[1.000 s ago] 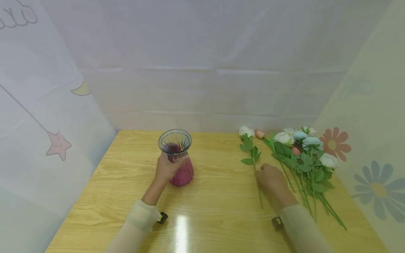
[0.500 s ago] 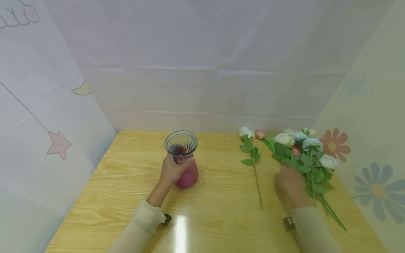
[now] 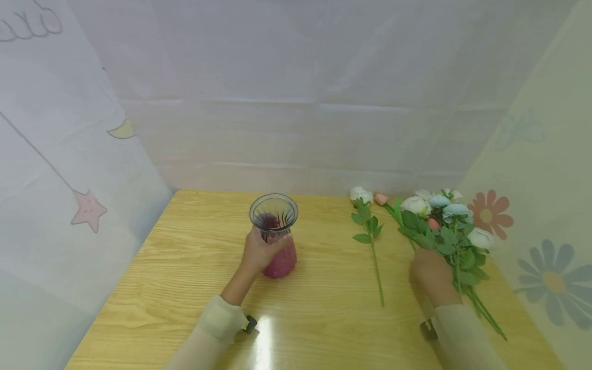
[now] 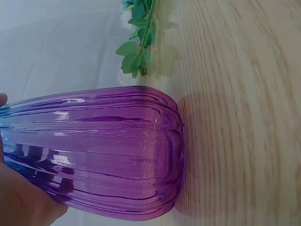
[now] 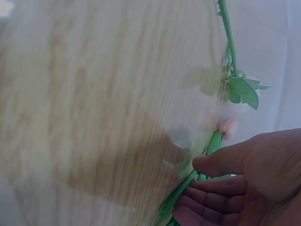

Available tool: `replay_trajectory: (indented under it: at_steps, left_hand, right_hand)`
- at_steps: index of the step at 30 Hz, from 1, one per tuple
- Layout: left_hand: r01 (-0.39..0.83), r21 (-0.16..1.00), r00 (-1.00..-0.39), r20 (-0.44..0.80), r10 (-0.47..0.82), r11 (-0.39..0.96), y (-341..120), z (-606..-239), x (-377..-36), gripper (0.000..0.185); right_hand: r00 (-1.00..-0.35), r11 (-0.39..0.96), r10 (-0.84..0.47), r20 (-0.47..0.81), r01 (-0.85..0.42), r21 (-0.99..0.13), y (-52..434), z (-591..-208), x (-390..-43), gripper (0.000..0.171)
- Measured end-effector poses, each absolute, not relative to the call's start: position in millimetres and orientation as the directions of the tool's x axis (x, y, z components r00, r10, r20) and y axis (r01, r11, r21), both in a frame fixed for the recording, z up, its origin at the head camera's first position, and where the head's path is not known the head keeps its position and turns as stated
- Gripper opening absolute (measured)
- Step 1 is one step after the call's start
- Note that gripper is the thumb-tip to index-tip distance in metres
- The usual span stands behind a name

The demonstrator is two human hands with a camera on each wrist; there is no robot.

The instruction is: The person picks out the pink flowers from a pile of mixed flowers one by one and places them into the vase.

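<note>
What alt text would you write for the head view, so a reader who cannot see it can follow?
On a wooden table, a person's left hand grips an upright purple glass vase while the right hand reaches into a bunch of artificial flowers. A single white flower stem lies between vase and bunch.

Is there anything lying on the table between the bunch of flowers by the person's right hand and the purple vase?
Yes. One single white-flowered green stem lies alone on the wooden table, between the bunch of white and blue flowers at the right hand and the purple ribbed glass vase gripped by the left hand.
</note>
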State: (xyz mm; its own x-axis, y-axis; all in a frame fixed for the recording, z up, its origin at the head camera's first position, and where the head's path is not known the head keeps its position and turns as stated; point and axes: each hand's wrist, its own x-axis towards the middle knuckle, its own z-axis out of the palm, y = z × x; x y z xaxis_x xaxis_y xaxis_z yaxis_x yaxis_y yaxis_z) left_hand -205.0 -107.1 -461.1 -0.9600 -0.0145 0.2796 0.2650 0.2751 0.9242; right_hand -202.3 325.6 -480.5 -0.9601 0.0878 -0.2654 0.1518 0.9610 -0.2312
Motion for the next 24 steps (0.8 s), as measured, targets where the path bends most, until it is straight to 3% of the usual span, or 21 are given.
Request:
replay_trajectory:
  at_steps: [5,11,18,24]
  left_hand:
    - [0.277,0.917,-0.956,0.292,-0.008,0.288,-101,-463,-203,0.059]
    - [0.312,0.908,-0.947,0.321,0.013,0.281,-98,-462,-201,0.056]
    - [0.311,0.918,-0.949,0.311,0.04,0.247,-94,-461,-199,0.057]
    - [0.312,0.917,-0.95,0.309,0.051,0.249,-94,-460,-197,0.059]
  right_hand:
    - [-0.947,0.965,0.088,-0.311,0.158,-0.21,325,-480,-206,0.021]
    - [-0.959,0.975,0.054,-0.278,0.11,-0.191,328,-489,-211,0.017]
    - [-0.953,0.962,0.074,-0.295,0.146,-0.231,327,-489,-216,0.018]
    - [-0.944,0.937,0.101,-0.315,0.196,-0.287,330,-486,-217,0.038]
